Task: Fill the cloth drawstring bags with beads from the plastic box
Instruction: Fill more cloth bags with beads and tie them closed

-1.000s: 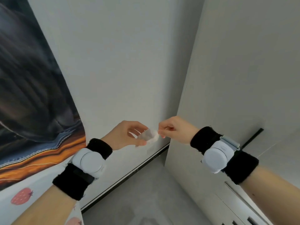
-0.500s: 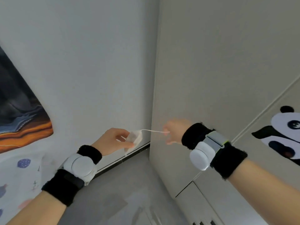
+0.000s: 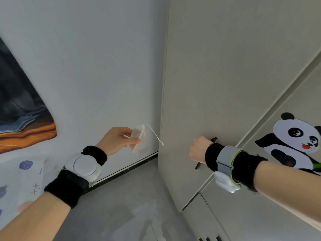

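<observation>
Bag held up, handle gripped

The left hand (image 3: 118, 140) pinched a small cloth drawstring bag (image 3: 139, 139) in the air before the wall, its string (image 3: 154, 133) dangling free. The right hand (image 3: 199, 148) curled round a dark cabinet handle (image 3: 214, 139) beside the panda sticker (image 3: 295, 141)

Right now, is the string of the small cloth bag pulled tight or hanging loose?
Loose. The thin white string dangles from the small pale cloth drawstring bag, which the left hand pinches; the right hand is not touching it.

I see soft, even daylight, no glare; wide-angle bending at the edges, slight blur throughout, shadows faint.
</observation>
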